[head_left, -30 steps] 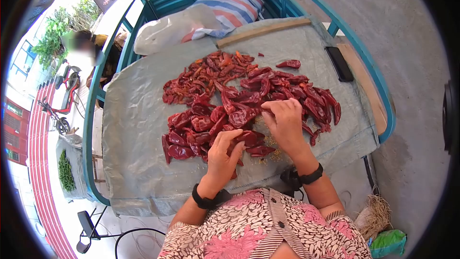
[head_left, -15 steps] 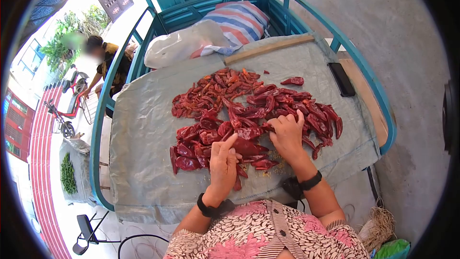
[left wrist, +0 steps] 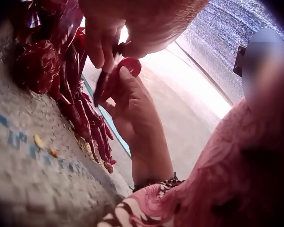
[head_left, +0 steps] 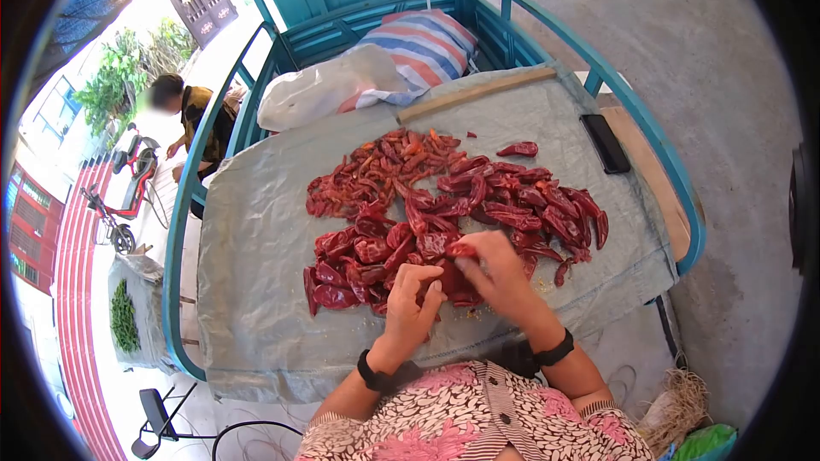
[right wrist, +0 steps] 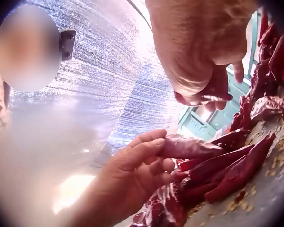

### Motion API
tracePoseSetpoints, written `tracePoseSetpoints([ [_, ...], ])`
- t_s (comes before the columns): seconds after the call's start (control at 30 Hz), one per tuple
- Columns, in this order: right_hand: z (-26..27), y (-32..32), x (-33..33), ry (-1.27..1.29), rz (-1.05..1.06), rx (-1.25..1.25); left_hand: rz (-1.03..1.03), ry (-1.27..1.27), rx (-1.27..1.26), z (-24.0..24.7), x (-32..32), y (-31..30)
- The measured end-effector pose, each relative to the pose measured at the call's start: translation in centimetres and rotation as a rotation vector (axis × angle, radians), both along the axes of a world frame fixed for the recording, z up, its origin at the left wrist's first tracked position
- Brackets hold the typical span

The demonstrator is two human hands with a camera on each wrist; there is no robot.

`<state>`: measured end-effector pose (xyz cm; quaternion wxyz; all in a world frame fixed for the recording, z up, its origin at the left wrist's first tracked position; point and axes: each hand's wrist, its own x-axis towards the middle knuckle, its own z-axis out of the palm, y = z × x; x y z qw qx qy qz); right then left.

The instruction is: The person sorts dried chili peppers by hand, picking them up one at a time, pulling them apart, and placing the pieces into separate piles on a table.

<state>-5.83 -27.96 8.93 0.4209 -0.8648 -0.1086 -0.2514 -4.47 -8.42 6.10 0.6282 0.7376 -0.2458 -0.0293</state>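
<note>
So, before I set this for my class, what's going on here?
Someone in a patterned shirt is handling dark red peppers over a grey sheet. The left hand pinches one pepper near its end, while the right hand, close by, holds another red piece. Loose heaps lie beyond the hands, with smaller-looking peppers at the back left. Pale seeds are scattered on the sheet, and a phone lies near its right edge.

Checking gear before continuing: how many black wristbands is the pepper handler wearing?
2. One band is round the wrist of the left hand, the other band round that of the right hand; none seems hidden.
</note>
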Motion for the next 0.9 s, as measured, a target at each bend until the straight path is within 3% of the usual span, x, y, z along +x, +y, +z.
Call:
tracePoseSetpoints([
  [0.07, -0.5, 1.2, -1.0, 0.189, 0.168, 0.221, -0.059, 0.022, -0.063, -1.0, 0.1, 0.1],
  [0.17, -1.1, 1.9, -1.3, 0.259, 0.161, 0.237, -0.122, 0.043, -0.060, -2.4, 0.3, 0.2],
  [0.23, -0.8, 1.6, -1.4, 0.231, 0.130, 0.133, -0.171, 0.100, 0.045, -1.9, 0.1, 0.7],
  [0.33, -0.6, 1.3, -1.4, 0.180, 0.132, -0.013, -0.116, 0.128, -0.242, -0.1, -0.9, -0.6],
  [0.43, -0.9, 1.7, -2.0, 0.228, 0.130, -0.157, -0.028, 0.029, -0.172, 0.3, -0.8, -0.9],
  [0.47, -1.0, 2.0, -2.2, 0.261, 0.126, -0.205, -0.002, -0.311, 0.113, 0.5, 0.1, -0.5],
  [0.57, -1.3, 2.4, -2.0, 0.187, 0.148, -0.155, 0.017, -0.239, 0.061, -0.1, -0.3, -0.3],
  [0.67, 0.3, 2.6, -2.2, 0.357, 0.171, -0.141, 0.026, -0.149, -0.072, 0.0, -0.4, -0.3],
  [0.73, -0.1, 2.7, -2.1, 0.250, 0.155, -0.081, 0.025, -0.055, -0.134, -0.3, -0.5, -0.1],
  [0.83, 0.0, 2.5, -1.8, 0.190, 0.144, -0.040, 0.092, 0.450, -0.327, 1.6, -1.2, -0.1],
  [0.9, 0.2, 2.2, -1.3, 0.182, 0.122, -0.052, 0.173, 0.144, -0.205, 1.1, -0.4, -0.4],
])
